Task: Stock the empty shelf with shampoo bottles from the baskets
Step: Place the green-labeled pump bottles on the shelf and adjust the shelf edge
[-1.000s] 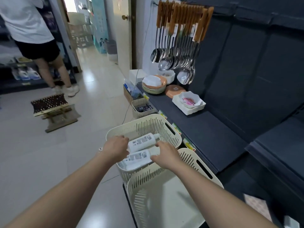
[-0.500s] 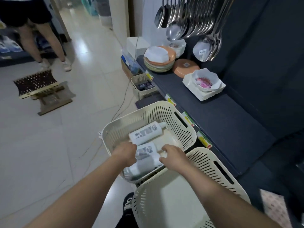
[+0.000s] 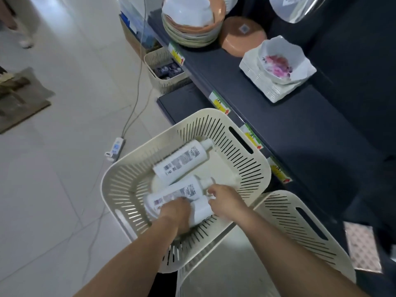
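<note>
A cream slotted basket sits below the dark shelf and holds three white shampoo bottles lying on their sides. The far bottle lies untouched. My left hand reaches down into the basket and grips the base end of the middle bottle. My right hand is at the near bottle, fingers curled at its cap end. A second cream basket sits nearer to me and shows no bottles.
On the shelf's far end stand a stack of plates, an orange bowl and a white flowered bowl in a tray. A small basket and a power strip with cable lie on the tiled floor.
My head has tilted down and closer to the basket. Both hands have dropped deeper into it and closed round the two nearer bottles.
</note>
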Available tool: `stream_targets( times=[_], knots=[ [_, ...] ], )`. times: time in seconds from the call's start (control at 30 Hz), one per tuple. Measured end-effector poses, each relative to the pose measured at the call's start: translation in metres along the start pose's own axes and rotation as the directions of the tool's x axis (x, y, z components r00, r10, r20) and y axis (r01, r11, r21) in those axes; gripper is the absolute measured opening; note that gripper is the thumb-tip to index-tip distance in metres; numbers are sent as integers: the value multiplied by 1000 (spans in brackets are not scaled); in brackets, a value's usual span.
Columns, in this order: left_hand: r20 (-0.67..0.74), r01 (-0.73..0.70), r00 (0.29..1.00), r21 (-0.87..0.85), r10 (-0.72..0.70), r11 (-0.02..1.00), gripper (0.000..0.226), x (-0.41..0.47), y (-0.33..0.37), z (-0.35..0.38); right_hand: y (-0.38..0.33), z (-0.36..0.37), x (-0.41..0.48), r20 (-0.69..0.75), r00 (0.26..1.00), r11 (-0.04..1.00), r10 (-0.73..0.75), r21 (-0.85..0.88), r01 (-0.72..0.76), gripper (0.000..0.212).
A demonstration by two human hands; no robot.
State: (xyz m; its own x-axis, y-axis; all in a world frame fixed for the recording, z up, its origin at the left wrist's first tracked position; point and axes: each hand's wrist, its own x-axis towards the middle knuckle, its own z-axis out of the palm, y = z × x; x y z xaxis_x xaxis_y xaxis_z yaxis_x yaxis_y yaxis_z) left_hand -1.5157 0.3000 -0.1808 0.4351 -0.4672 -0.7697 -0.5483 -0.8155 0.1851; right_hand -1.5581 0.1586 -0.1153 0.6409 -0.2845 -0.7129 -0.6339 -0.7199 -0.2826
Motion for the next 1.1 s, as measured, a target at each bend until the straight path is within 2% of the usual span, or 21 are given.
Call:
stream_targets(
  times=[0.1,0.17,0.27,0.37,0.43,0.5,0.57,0.6,0.67,0.7,0.77,0.83,0.9,0.93,0.97,1.0,1.03,1.07,1.1],
  knots=[
    [-64,33,998,74,-28,997,56,7,9,7,4,2,6,1,1000,997,28,70,-28,36],
    [-81,41,996,35,-38,999,61,10,9,10,5,2,8,-5,999,991,45,127,-44,35],
    [-86,-22,996,-31,19,999,71,9,-2,4,4,-1,11,-20,997,972,69,225,-63,34],
    [-63,-40,997,-92,35,995,61,4,-15,-12,5,-6,13,-18,990,901,139,418,-118,41],
    [-44,-64,997,-218,55,974,51,1,-29,-27,5,-9,13,-13,981,829,192,537,-155,48],
    [-19,-76,997,-474,76,877,37,-4,-47,-45,3,-10,12,14,971,744,237,640,-191,64],
    [4,-86,992,-727,129,681,29,-12,-59,-64,0,-11,8,143,964,581,225,774,-250,85],
    [6,-94,985,-819,174,565,31,-16,-62,-72,-2,-11,6,219,962,471,165,839,-272,90],
    [18,-101,959,-911,282,400,40,-20,-61,-87,-4,-12,5,278,960,283,-29,923,-259,79],
    [19,-112,941,-924,337,366,45,-20,-57,-92,-7,-13,3,247,964,238,-101,946,-218,66],
    [4,-132,920,-939,393,319,47,-15,-48,-97,-11,-16,4,128,984,224,-121,970,-98,53],
    [-33,-129,926,-964,376,234,52,-10,-42,-94,-11,-20,4,-10,1000,276,-19,961,14,50],
    [-86,-131,949,-983,303,130,61,-3,-38,-83,-7,-24,6,-104,988,353,114,934,58,46],
    [-105,-139,966,-981,235,136,63,0,-35,-75,-4,-25,7,-142,975,384,173,921,66,45],
    [-132,-164,981,-954,140,251,58,5,-32,-64,-1,-26,8,-178,960,409,218,909,76,44],
    [-198,-192,979,-833,44,520,49,10,-32,-51,1,-28,9,-209,947,428,245,899,88,45],
    [-279,-175,960,-559,15,810,46,15,-32,-37,3,-29,10,-235,936,445,263,890,99,45],
    [-297,-122,954,-248,45,961,53,18,-30,-22,5,-30,11,-255,927,460,275,882,106,47],
    [-260,-74,963,-20,66,997,67,22,-29,-8,6,-30,12,-270,920,476,283,872,109,50]
  ],
)
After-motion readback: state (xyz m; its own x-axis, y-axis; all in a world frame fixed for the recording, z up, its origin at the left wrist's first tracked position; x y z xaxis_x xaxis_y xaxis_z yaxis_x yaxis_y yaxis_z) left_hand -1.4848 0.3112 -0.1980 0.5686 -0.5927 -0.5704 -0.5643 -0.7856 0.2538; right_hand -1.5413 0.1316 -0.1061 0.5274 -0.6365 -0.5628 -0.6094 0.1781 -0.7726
